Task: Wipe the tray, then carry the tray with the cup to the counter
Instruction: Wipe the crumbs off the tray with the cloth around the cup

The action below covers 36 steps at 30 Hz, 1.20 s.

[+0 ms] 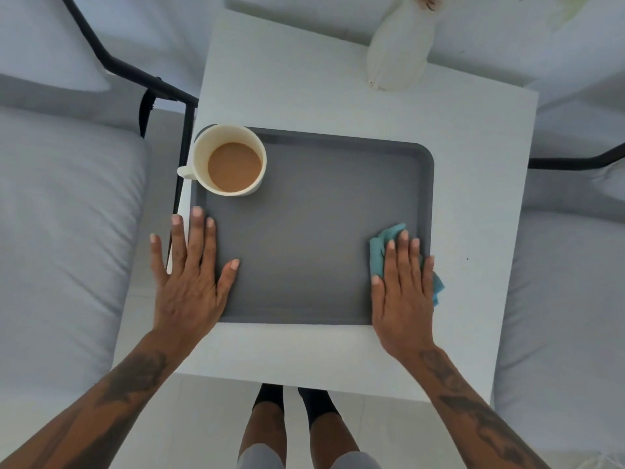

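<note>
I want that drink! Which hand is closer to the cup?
Left. The left hand lies just below the cup; the right hand presses a cloth across the tray.

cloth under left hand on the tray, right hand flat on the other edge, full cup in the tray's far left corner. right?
Not quite: the hands are swapped. The head view shows the teal cloth under the right hand, while the left hand lies flat on the opposite edge of the tray. The cup does sit in the far left corner, with liquid in it.
</note>
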### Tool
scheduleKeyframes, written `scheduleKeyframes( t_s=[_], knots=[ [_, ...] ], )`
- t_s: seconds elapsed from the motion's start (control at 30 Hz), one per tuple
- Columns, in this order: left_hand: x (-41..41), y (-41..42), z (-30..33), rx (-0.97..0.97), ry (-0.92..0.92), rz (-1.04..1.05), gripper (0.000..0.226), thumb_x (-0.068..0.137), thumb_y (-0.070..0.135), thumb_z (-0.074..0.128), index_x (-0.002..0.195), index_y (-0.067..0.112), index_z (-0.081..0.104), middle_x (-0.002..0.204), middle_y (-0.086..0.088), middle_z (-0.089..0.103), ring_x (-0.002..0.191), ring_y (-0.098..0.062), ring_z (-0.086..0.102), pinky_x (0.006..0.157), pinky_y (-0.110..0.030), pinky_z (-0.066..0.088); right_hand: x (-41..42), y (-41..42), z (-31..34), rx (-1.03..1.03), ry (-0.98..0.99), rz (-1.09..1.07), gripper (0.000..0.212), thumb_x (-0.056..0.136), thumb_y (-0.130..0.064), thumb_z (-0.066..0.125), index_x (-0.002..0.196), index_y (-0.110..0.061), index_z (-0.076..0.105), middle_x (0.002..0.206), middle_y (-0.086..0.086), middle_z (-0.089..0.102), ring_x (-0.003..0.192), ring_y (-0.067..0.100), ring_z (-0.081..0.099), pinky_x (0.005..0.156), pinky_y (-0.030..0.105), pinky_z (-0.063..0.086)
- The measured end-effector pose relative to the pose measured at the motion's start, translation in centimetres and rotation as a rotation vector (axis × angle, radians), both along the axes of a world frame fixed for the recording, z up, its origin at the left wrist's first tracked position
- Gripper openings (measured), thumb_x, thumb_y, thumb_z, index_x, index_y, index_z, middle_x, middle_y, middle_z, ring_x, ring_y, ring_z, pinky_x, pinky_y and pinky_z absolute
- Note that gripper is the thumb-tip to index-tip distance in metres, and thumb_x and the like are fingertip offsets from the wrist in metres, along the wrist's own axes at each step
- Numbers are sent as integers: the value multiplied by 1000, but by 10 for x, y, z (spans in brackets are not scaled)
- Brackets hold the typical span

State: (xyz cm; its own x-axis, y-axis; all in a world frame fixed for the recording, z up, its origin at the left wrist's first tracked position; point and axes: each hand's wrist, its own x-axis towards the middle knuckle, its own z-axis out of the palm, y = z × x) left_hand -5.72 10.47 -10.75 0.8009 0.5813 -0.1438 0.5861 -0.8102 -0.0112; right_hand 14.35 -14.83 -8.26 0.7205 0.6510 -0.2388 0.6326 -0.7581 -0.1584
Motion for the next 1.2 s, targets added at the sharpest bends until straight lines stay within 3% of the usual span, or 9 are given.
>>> scheduleKeyframes(
  t_s=[0.13,0.23,0.4,0.53,0.67,0.9,1.03,1.2],
  knots=[
    [0,5,-1,-26,-26,-47,73,103,51,23,158,6,11,168,-12,7,155,-36,3,124,-54,5,33,57,-8,73,-32,-18,56,102,-26,31,153,-2,23,162,17,18,151,36,12,122,55,13],
    [0,6,-2,-27,-28,-59,73,102,52,23,158,7,12,168,-11,8,155,-37,3,124,-54,5,43,110,-10,162,-20,82,55,101,-23,37,152,-4,28,161,16,23,150,36,16,121,55,13],
    [-1,6,-4,0,-11,-63,73,102,54,21,159,10,10,169,-7,6,155,-35,2,123,-56,3,43,172,-5,270,-43,342,48,94,-21,51,140,-6,52,145,13,52,137,38,43,115,55,27],
    [-1,6,-4,0,4,-57,73,101,54,21,159,11,9,169,-6,4,155,-34,2,123,-55,2,64,180,0,237,-109,450,44,93,-25,51,133,-10,60,132,13,61,116,36,57,101,48,38],
    [-1,6,-2,-5,8,-50,73,101,55,20,159,11,10,169,-8,8,155,-34,4,124,-55,3,92,150,3,201,-169,369,42,92,-26,54,131,-11,61,128,14,63,110,36,58,89,43,38],
    [0,5,-2,-6,14,-45,74,101,55,21,159,10,11,168,-9,9,155,-35,5,124,-55,4,105,84,2,99,-190,31,47,99,-26,44,141,-6,50,134,21,55,115,41,52,92,48,42],
    [0,5,-3,-21,13,-32,75,101,56,20,159,10,9,169,-9,7,155,-35,3,124,-54,1,58,63,4,133,-157,-83,49,101,-27,45,143,-3,46,136,24,52,113,40,50,94,48,43],
    [1,5,-4,-25,-18,-33,75,101,55,22,159,9,10,169,-9,6,155,-37,2,123,-55,0,-42,48,5,162,17,29,56,94,-25,44,147,-6,41,145,20,46,119,37,45,96,52,46]
  ],
)
